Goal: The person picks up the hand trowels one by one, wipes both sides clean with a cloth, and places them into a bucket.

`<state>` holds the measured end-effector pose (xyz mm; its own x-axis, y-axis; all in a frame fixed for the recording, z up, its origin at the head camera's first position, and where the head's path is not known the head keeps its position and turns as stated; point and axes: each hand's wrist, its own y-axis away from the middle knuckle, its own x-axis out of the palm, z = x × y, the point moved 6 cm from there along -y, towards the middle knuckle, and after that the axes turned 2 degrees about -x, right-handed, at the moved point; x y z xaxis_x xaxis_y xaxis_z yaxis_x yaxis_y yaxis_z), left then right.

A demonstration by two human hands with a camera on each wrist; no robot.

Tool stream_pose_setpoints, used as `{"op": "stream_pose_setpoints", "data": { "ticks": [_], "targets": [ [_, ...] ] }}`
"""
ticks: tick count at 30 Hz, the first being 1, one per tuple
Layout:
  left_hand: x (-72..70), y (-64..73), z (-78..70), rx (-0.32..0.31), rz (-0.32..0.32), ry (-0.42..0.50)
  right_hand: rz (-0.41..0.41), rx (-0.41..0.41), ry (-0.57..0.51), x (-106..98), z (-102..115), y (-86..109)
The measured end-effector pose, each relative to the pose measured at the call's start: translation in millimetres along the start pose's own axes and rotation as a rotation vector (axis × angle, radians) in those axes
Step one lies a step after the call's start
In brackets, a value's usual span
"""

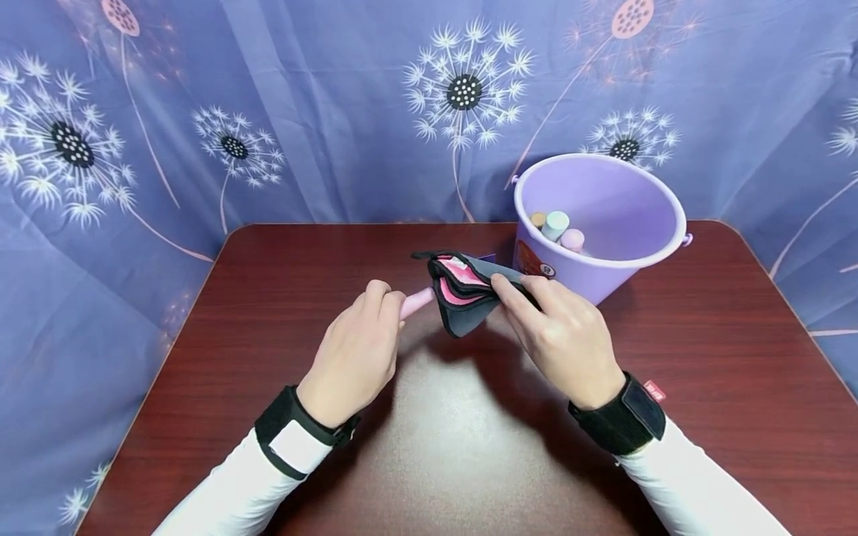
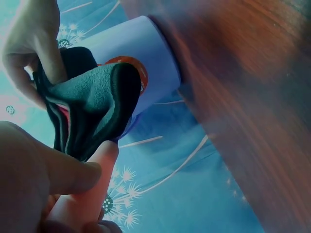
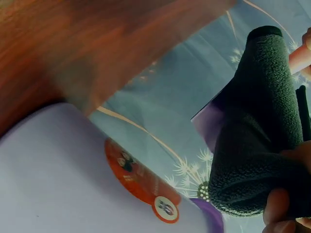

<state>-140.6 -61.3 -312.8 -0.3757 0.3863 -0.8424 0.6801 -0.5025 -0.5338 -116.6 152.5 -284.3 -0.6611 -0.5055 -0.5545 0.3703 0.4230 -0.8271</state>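
In the head view my left hand [image 1: 355, 350] grips a thick pink stick of chalk [image 1: 417, 303], its free end pointing at a folded cloth. The thumb lies along the chalk [image 2: 80, 206] in the left wrist view. My right hand [image 1: 566, 335] pinches the cloth [image 1: 462, 316], which is grey and fleecy with black edging and pink inner layers. Both are held above the table's middle. Whether the chalk's tip touches the cloth's edge I cannot tell. In the right wrist view the fleecy cloth [image 3: 257, 145] hides most of the chalk.
A lilac bucket [image 1: 596, 268] with an orange label stands at the back right, close to my right hand. Several chalk sticks [image 1: 555, 225] lean inside it. Behind the cloth shows part of a flat purple thing [image 3: 210, 124]. A dandelion-patterned curtain [image 1: 348, 112] hangs behind the brown table [image 1: 268, 275].
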Motion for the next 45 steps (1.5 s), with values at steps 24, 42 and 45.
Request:
{"op": "stream_pose_setpoints", "data": {
  "ticks": [24,42,45],
  "targets": [
    [-10.8,1.7,4.0,-0.031,-0.033,-0.021,-0.009,0.159,0.117,-7.0,-26.6,10.3],
    [-3.6,3.3,-4.7,-0.044,-0.029,0.032,0.032,0.095,-0.023,-0.4,-9.5,6.6],
    [-3.9,3.1,-5.8,-0.033,-0.037,0.038,0.045,0.075,-0.046,0.5,-7.3,6.1]
  ]
}}
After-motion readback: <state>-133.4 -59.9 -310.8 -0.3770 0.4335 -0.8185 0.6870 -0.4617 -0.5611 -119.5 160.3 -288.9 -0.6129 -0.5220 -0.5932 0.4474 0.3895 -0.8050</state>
